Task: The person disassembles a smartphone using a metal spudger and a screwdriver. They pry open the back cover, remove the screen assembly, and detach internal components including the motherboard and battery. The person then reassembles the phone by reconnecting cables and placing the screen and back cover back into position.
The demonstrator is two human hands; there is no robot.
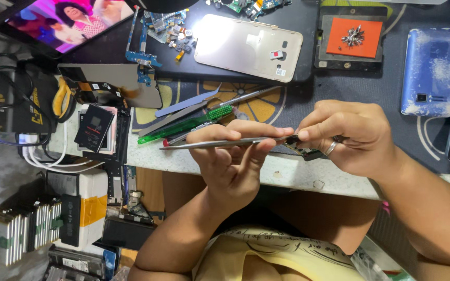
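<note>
Left hand [235, 156] is pinching steel tweezers [220, 143], tips pointing right into a small dark phone part [304, 151]. Right hand [352, 138] is gripping that part between its fingertips, ring on one finger, just above the near edge of the bench [287, 174]. Just beyond: green-handled screwdriver [186, 125] and spudgers lying flat. Farther off: gold phone back cover [248, 47], orange pad with screws [354, 36], blue phone [430, 73] far right.
</note>
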